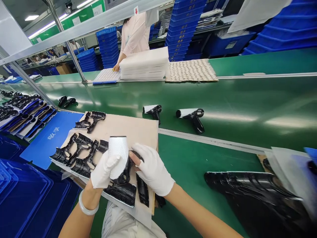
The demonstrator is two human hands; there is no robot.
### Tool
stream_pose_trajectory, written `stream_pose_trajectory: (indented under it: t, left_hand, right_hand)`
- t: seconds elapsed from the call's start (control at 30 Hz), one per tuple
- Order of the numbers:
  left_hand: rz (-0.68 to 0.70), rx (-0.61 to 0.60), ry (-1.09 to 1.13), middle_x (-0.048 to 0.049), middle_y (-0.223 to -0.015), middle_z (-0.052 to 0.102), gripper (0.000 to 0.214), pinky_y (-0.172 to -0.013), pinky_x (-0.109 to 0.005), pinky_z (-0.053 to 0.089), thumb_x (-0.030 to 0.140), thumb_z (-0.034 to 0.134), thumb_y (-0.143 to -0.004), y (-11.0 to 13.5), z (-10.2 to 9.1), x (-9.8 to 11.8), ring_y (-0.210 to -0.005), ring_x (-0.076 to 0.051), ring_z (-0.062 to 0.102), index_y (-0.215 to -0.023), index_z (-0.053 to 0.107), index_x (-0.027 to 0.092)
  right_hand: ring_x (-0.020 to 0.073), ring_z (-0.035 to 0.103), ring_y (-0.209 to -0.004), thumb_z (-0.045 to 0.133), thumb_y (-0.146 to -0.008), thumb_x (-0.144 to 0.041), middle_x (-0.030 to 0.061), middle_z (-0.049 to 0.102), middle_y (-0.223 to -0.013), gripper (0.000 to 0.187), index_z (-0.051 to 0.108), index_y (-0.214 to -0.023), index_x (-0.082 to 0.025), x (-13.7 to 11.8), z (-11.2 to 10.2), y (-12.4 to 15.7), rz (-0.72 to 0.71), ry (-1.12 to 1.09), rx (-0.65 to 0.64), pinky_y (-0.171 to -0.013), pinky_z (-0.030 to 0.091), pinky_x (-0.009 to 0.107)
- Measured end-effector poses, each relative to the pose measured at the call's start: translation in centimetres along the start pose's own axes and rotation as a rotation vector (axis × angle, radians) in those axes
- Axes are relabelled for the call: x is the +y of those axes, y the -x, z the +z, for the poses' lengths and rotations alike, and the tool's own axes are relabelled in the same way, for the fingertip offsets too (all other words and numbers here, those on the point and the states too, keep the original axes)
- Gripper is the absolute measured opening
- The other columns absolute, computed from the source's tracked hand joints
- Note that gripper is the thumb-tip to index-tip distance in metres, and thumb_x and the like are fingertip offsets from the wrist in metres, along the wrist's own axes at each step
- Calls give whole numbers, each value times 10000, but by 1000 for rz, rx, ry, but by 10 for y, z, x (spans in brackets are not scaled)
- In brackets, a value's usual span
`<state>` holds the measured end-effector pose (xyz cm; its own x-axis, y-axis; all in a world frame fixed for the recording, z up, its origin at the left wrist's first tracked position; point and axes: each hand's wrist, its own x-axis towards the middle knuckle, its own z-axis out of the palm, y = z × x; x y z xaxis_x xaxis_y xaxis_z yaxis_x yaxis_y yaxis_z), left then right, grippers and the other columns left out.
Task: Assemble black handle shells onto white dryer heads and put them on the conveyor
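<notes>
A hair dryer with a ribbed white barrel (118, 150) and black lower parts is held over the cardboard-topped work surface (133, 127). White-gloved, my left hand (105, 168) wraps round the barrel's left side. My right hand (153, 168), also gloved but with a bare thumb tip, closes on the black part at the dryer's right; the exact grip is partly hidden. Below the hands lie a black half shell (121, 193) and a long black handle cover (142, 191). Several black shell halves (84, 148) lie to the left of my left hand.
Two hair dryers (192, 115) lie on the green conveyor (235, 105) ahead. Blue crates (22, 195) stand at lower left. Black shells (255, 188) fill the right foreground. Across the line, a person (136, 33) stands by a stack of white sheets (145, 64). A metal frame bar (81, 28) crosses above.
</notes>
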<state>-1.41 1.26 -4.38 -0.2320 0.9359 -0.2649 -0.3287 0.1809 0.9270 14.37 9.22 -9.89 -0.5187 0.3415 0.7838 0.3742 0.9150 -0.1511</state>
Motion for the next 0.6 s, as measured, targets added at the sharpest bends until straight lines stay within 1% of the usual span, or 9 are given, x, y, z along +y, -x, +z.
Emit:
stream_pose_trajectory:
  t: [0.07,0.1,0.2,0.23,0.33,0.4,0.43,0.5,0.6]
  left_hand:
    - [-8,10,17,-87,-1104,767,572,-1030,-483,519,638,782,-655,2,3,-4,-1138,-347,666,-1018,759,196]
    - [10,1,17,-91,-1128,759,568,-1043,-477,508,658,723,-717,2,4,-6,-1160,-341,654,-1044,753,194]
    - [191,-100,-29,-97,-1225,719,602,-1091,-459,466,681,594,-822,0,3,-8,-1236,-322,607,-1179,702,208]
    - [268,-139,-62,-99,-1254,703,623,-1104,-454,454,675,609,-817,-1,3,-6,-1255,-321,594,-1232,672,215]
    - [405,-180,-156,-118,-1279,682,805,-1101,-438,458,677,752,-678,-2,4,4,-1266,-332,587,-1324,594,222]
    - [436,-157,-200,-125,-1233,698,928,-1065,-437,488,685,815,-564,-1,6,12,-1204,-338,629,-1331,575,221]
    - [454,-150,-231,-120,-1200,709,948,-1042,-437,504,663,846,-528,0,7,16,-1154,-333,655,-1324,574,225]
    - [488,-154,-313,-109,-1169,716,931,-995,-444,528,559,919,-478,2,8,22,-1065,-323,688,-1286,590,234]
    - [513,-139,-421,-96,-1148,709,861,-925,-447,551,389,976,-398,3,7,25,-986,-314,697,-1171,628,242]
  right_hand:
    - [217,604,-786,451,-841,-18,96,654,-921,512,575,-1283,-245,-1,3,3,59,2,54,-660,495,356]
    - [218,610,-778,474,-831,-35,92,667,-911,503,603,-1270,-245,-3,3,4,159,-97,59,-662,504,361]
    - [211,625,-746,558,-867,-281,65,681,-800,260,726,-1043,-189,-11,-3,2,511,-609,-8,-651,541,330]
    - [200,622,-702,555,-879,-410,54,671,-735,307,736,-939,-169,-14,-7,0,584,-768,-58,-614,543,308]
    - [155,526,-453,428,-864,-694,32,583,-506,622,669,-681,-150,-25,-19,0,724,-1337,-281,-426,472,271]
    - [136,434,-343,403,-824,-743,25,503,-398,656,595,-589,-162,-29,-21,4,866,-1848,-483,-363,406,259]
    - [129,400,-317,417,-801,-739,19,472,-369,635,564,-563,-169,-31,-20,8,946,-2038,-551,-352,386,254]
    - [119,379,-312,446,-784,-693,7,457,-362,570,543,-572,-174,-33,-14,15,1105,-2176,-588,-364,373,242]
    - [125,411,-350,447,-802,-645,-3,474,-389,511,572,-680,-164,-34,-6,23,1266,-2130,-592,-402,370,233]
